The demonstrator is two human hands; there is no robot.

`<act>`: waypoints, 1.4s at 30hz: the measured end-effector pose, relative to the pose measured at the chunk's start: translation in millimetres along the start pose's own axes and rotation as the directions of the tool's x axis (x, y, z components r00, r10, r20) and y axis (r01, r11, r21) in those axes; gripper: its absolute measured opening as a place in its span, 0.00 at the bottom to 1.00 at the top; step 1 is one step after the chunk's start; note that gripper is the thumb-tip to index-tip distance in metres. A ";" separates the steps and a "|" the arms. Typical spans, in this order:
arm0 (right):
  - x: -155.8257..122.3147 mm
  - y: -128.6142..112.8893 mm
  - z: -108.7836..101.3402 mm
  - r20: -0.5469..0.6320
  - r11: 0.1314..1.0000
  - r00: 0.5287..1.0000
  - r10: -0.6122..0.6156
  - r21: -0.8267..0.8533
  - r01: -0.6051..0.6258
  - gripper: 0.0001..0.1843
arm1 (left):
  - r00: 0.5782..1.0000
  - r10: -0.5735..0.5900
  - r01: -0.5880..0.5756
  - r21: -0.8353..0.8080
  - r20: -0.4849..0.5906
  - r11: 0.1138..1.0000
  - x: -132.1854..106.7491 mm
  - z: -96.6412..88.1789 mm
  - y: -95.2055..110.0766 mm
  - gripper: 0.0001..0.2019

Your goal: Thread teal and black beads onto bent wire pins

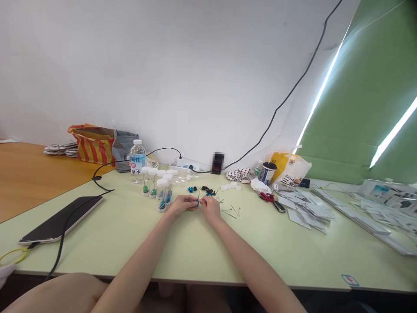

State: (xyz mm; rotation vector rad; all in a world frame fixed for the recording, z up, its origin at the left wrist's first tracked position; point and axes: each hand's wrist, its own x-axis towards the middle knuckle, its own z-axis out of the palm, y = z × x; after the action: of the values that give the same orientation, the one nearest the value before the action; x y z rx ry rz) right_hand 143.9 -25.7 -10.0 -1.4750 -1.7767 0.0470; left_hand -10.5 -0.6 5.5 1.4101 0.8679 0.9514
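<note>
My left hand (183,205) and my right hand (210,206) meet above the middle of the table, fingers closed. Between their fingertips is a small blue piece (197,202), with a thin metal stem rising from it; its exact kind is too small to make out. Just beyond lie small blue pieces (190,189) and several dark round pieces (207,190). Thin metal pins (229,213) are scattered to the right of my right hand. Clear tubes with white caps (162,195) stand left of my left hand, holding green or blue pieces.
A water bottle (137,161) stands behind the tubes. On the left lies a tablet (61,219) with a black cable across it. White caps (231,186), red-handled scissors (266,197), a lidded cup (267,173) and piles of white cards (306,208) are on the right.
</note>
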 end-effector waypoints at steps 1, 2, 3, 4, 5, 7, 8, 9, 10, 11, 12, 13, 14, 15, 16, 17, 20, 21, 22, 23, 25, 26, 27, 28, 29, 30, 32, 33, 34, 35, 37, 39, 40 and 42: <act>0.5 0.1 -0.5 0.002 0.999 1.000 -0.015 0.035 0.015 0.12 | 1.000 -0.003 0.003 -0.003 -0.011 1.000 -0.3 0.3 0.8 0.21; 0.9 0.3 -1.0 0.001 0.997 0.999 -0.032 0.069 0.032 0.11 | 1.000 -0.005 0.005 -0.008 -0.026 1.000 -0.6 0.4 1.4 0.21; 1.4 0.7 -1.5 -0.005 0.994 0.999 -0.047 0.098 0.047 0.11 | 0.999 -0.004 0.003 -0.014 -0.042 1.000 -0.7 0.4 1.8 0.22; 1.7 1.0 -1.8 -0.015 0.991 0.998 -0.056 0.120 0.058 0.10 | 0.998 -0.001 0.000 -0.018 -0.059 1.000 -0.7 0.4 2.0 0.23; 2.0 1.4 -2.1 -0.030 0.989 0.998 -0.058 0.135 0.062 0.09 | 0.997 0.004 -0.005 -0.022 -0.073 1.000 -0.6 0.2 1.9 0.23; 2.1 1.7 -2.3 -0.052 0.987 0.998 -0.046 0.152 0.053 0.08 | 0.996 0.017 -0.019 -0.017 -0.088 1.000 0.0 -0.2 1.1 0.24; 2.0 1.5 -2.5 -0.048 0.987 0.998 -0.031 0.158 0.039 0.08 | 0.996 0.029 -0.030 -0.007 -0.089 1.000 0.4 -0.3 0.4 0.24; 1.9 1.1 -2.7 -0.031 0.986 0.999 -0.010 0.165 0.015 0.08 | 0.995 0.044 -0.044 0.005 -0.088 0.999 0.9 -0.3 -0.5 0.24; 1.8 0.6 -3.0 -0.002 0.985 1.000 0.019 0.173 -0.018 0.08 | 0.994 0.062 -0.060 0.021 -0.086 0.998 1.4 -0.2 -1.5 0.24; 1.7 -0.1 -3.4 0.035 0.981 0.998 0.055 0.185 -0.061 0.08 | 0.993 0.082 -0.079 0.039 -0.082 0.996 2.0 0.0 -2.5 0.23; 1.8 -0.9 -3.7 0.072 0.973 0.993 0.096 0.204 -0.109 0.07 | 0.992 0.102 -0.098 0.058 -0.079 0.994 2.5 0.4 -3.4 0.23; 2.0 -1.7 -4.0 0.108 0.959 0.985 0.137 0.235 -0.159 0.07 | 0.990 0.121 -0.115 0.077 -0.074 0.990 3.0 0.8 -4.1 0.23; 2.3 -2.5 -4.1 0.141 0.939 0.975 0.174 0.276 -0.207 0.06 | 0.988 0.136 -0.130 0.095 -0.067 0.987 3.3 1.3 -4.5 0.23; 2.7 -3.0 -4.0 0.175 0.911 0.963 0.205 0.325 -0.253 0.06 | 0.987 0.147 -0.140 0.112 -0.060 0.984 3.5 1.8 -4.5 0.22; 3.2 -3.5 -3.6 0.211 0.877 0.950 0.230 0.378 -0.297 0.07 | 0.986 0.156 -0.148 0.126 -0.053 0.981 3.5 2.3 -4.3 0.22; 3.8 -3.7 -3.1 0.249 0.837 0.934 0.256 0.426 -0.343 0.07 | 0.986 0.160 -0.153 0.137 -0.046 0.979 3.4 2.8 -3.9 0.21; 5.2 -3.9 -2.2 0.366 0.708 0.874 0.318 0.521 -0.476 0.10 | 0.986 0.163 -0.155 0.158 -0.038 0.975 2.5 3.7 -2.5 0.20; 5.5 -3.9 -2.6 0.399 0.670 0.856 0.329 0.540 -0.509 0.10 | 0.986 0.163 -0.155 0.162 -0.036 0.975 2.3 3.8 -2.2 0.19; 5.7 -4.1 -3.2 0.427 0.639 0.841 0.333 0.553 -0.534 0.11 | 0.986 0.163 -0.156 0.166 -0.033 0.974 2.2 3.7 -2.2 0.19; 5.7 -4.3 -4.1 0.449 0.616 0.830 0.331 0.563 -0.550 0.11 | 0.986 0.165 -0.158 0.167 -0.030 0.973 2.2 3.6 -2.5 0.19; 5.4 -5.0 -5.6 0.467 0.594 0.823 0.324 0.576 -0.561 0.11 | 0.986 0.166 -0.160 0.163 -0.023 0.974 2.8 3.0 -3.8 0.18; 5.1 -5.3 -6.0 0.461 0.594 0.826 0.324 0.581 -0.557 0.11 | 0.986 0.165 -0.160 0.157 -0.022 0.975 3.3 2.7 -4.7 0.18; 4.7 -5.5 -6.0 0.445 0.601 0.835 0.323 0.584 -0.545 0.11 | 0.986 0.164 -0.159 0.148 -0.025 0.976 3.9 2.3 -5.6 0.18; 4.4 -5.5 -5.7 0.423 0.615 0.847 0.323 0.586 -0.527 0.11 | 0.986 0.163 -0.157 0.138 -0.032 0.978 4.6 2.1 -6.6 0.18; 4.1 -5.4 -5.1 0.396 0.635 0.861 0.319 0.585 -0.505 0.11 | 0.986 0.160 -0.154 0.128 -0.041 0.980 5.2 2.0 -7.4 0.18; 3.9 -5.1 -4.6 0.370 0.658 0.875 0.312 0.580 -0.480 0.11 | 0.986 0.158 -0.151 0.120 -0.050 0.981 5.7 2.0 -8.2 0.18; 4.0 -4.1 -3.7 0.338 0.700 0.893 0.297 0.559 -0.445 0.11 | 0.986 0.156 -0.148 0.112 -0.064 0.983 6.5 2.6 -9.0 0.18; 4.3 -3.5 -3.5 0.335 0.714 0.896 0.293 0.547 -0.438 0.11 | 0.985 0.157 -0.149 0.111 -0.067 0.983 6.7 2.9 -9.2 0.18; 4.7 -2.9 -3.4 0.337 0.722 0.896 0.288 0.538 -0.435 0.11 | 0.985 0.160 -0.152 0.110 -0.067 0.982 6.8 3.3 -9.3 0.19; 5.1 -2.3 -3.4 0.342 0.726 0.896 0.284 0.533 -0.434 0.10 | 0.984 0.165 -0.157 0.108 -0.070 0.982 6.8 3.6 -9.3 0.19; 5.8 -1.2 -3.3 0.346 0.732 0.898 0.274 0.531 -0.427 0.10 | 0.982 0.173 -0.166 0.097 -0.078 0.981 6.7 3.8 -9.4 0.18; 6.1 -0.4 -3.2 0.337 0.741 0.904 0.264 0.529 -0.414 0.10 | 0.980 0.179 -0.172 0.077 -0.090 0.982 6.3 3.5 -9.6 0.18; 6.0 -0.2 -3.2 0.333 0.745 0.906 0.262 0.527 -0.409 0.10 | 0.980 0.177 -0.171 0.067 -0.094 0.983 6.0 3.3 -9.6 0.19; 5.2 -0.2 -3.6 0.325 0.750 0.909 0.260 0.525 -0.402 0.10 | 0.981 0.168 -0.163 0.057 -0.096 0.985 5.5 3.1 -9.3 0.19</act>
State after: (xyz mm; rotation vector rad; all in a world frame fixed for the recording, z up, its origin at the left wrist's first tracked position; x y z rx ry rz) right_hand 146.0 -23.0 -4.6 -1.3297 -1.4483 0.9121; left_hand -5.4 3.7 -3.4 1.5049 0.8628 1.1424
